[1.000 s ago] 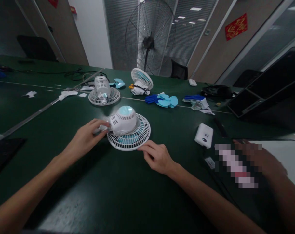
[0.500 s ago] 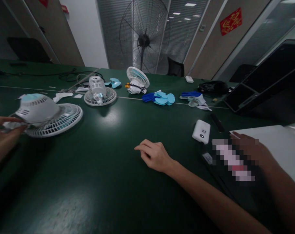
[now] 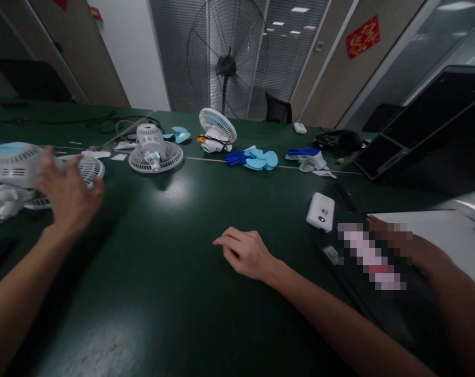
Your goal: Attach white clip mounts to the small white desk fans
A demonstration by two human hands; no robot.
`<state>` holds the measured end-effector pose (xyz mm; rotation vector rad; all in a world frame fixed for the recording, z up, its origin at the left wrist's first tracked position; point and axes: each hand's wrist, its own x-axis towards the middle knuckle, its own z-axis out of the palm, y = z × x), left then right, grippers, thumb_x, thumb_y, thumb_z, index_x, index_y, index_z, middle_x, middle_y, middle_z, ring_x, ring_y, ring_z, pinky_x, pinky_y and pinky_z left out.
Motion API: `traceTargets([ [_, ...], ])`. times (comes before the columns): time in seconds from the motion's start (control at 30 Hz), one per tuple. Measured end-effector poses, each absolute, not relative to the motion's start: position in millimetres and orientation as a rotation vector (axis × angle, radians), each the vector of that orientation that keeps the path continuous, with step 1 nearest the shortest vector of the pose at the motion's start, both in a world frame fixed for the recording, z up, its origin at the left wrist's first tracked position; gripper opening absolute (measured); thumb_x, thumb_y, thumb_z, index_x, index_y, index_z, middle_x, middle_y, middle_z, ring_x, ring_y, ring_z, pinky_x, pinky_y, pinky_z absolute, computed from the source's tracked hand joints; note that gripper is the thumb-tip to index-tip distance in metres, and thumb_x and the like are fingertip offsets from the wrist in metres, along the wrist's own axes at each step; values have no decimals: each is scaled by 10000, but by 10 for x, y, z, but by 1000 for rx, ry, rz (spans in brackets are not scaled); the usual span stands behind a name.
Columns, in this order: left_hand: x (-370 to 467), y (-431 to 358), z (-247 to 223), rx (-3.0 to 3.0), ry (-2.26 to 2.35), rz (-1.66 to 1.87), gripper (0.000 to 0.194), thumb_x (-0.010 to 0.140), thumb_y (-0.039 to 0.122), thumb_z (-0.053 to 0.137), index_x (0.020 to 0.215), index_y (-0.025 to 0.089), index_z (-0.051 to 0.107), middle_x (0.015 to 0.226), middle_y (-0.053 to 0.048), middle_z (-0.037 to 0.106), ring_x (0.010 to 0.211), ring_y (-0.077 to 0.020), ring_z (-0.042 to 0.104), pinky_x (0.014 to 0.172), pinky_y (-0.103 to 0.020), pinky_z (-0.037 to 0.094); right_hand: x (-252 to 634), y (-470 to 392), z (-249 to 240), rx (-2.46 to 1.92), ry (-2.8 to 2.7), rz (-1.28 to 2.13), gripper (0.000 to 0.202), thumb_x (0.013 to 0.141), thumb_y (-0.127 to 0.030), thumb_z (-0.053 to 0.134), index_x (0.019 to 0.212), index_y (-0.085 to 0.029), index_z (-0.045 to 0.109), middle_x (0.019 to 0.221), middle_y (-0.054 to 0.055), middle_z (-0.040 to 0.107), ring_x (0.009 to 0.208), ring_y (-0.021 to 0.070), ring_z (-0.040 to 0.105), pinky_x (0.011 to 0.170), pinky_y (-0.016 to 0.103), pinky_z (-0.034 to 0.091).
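Observation:
A small white fan (image 3: 18,165) with a pale blue part on its housing stands at the left of the green table (image 3: 154,293), its round grille (image 3: 91,168) flat on the surface. In front of that grille is my left hand (image 3: 70,191), slightly blurred, with fingers spread and nothing visible in them. It hides part of the fan; whether it touches the fan I cannot tell. Near the table's middle rests my right hand (image 3: 247,254), fingers loosely curled together and holding nothing.
Beyond are two more fans (image 3: 151,144) (image 3: 217,131), light blue fan blades (image 3: 261,159) and blue gloves (image 3: 237,157). A white power bank (image 3: 321,211) lies right of my right hand. Another person's arm (image 3: 437,262) reaches in beside a white sheet (image 3: 449,228) at the right.
My left hand has let go of the fan's near side and moved right, in front of its grille. The fan now sits farther left in view. My right hand stays put.

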<state>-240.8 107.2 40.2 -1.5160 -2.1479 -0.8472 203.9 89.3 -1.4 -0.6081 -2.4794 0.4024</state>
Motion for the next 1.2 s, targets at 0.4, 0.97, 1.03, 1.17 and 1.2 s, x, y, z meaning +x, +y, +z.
traceTargets([
  [0.4, -1888, 2222, 44, -1657, -2047, -1005, 473, 976, 227, 595, 1409, 53, 517, 1545, -209, 436, 1398, -367, 411, 1180, -493, 341, 2041, 902, -21, -617, -2495, 431, 263, 1014, -138, 517, 1214, -173, 684, 1047, 43, 704, 774, 133, 637, 640, 276, 473],
  [0.97, -1913, 2204, -1, -1648, -2081, -959, 482, 1032, 474, 547, 1389, 151, 559, 1512, -165, 440, 1321, -389, 474, 1064, -532, 395, 2041, 910, -22, -638, -2524, 410, 262, 1008, -138, 517, 1198, -179, 692, 1037, 44, 715, 788, 140, 652, 657, 283, 477],
  [1.03, -1939, 2234, -14, -1656, -2067, -1027, 487, 1014, 452, 564, 1384, 135, 546, 1498, -176, 435, 1346, -381, 464, 1091, -508, 407, 2041, 910, -23, -641, -2518, 429, 261, 1011, -141, 519, 1207, -177, 688, 1037, 45, 713, 787, 136, 648, 659, 276, 480],
  [1.17, -1988, 2306, -4, -1700, -2041, -1092, 414, 975, 289, 559, 1344, 102, 542, 1389, -187, 508, 1325, -364, 490, 1136, -510, 405, 2040, 909, -18, -630, -2514, 444, 260, 1013, -139, 521, 1211, -169, 687, 1031, 45, 713, 778, 129, 641, 657, 264, 486],
  [1.2, -1985, 2315, 1, -1713, -2038, -1098, 392, 960, 267, 560, 1316, 106, 556, 1364, -186, 521, 1310, -363, 503, 1134, -511, 413, 2038, 909, -15, -632, -2514, 444, 262, 1014, -139, 521, 1213, -170, 688, 1031, 44, 713, 780, 129, 642, 657, 265, 488],
])
